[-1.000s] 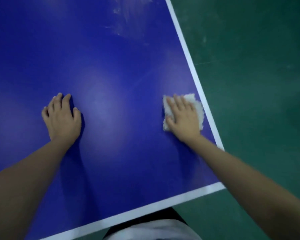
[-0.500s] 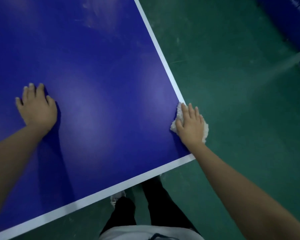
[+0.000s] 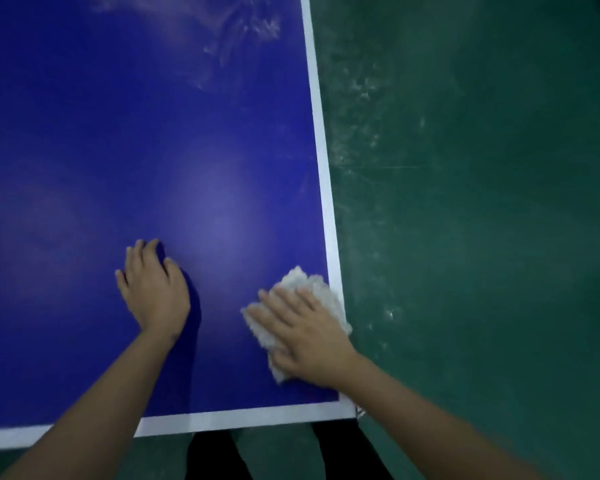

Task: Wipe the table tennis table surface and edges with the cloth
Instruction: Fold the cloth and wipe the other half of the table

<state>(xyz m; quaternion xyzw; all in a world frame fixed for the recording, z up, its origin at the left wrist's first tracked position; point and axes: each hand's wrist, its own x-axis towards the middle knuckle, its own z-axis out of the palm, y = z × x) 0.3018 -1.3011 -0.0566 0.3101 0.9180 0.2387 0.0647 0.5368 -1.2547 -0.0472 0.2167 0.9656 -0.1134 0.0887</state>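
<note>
Right hand [image 3: 305, 337], palm flat, pins a likely soft, light cloth [image 3: 314, 289] at the table's [image 3: 84, 133] right edge; left hand [image 3: 153, 289] flat, empty.

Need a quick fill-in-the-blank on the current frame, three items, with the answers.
1. The cloth under the right hand is ____ in colour.
2. The left hand rests flat on the tabletop and holds ____.
3. The floor beside the table is ____ in colour.
Missing words: white; nothing; green.
</note>
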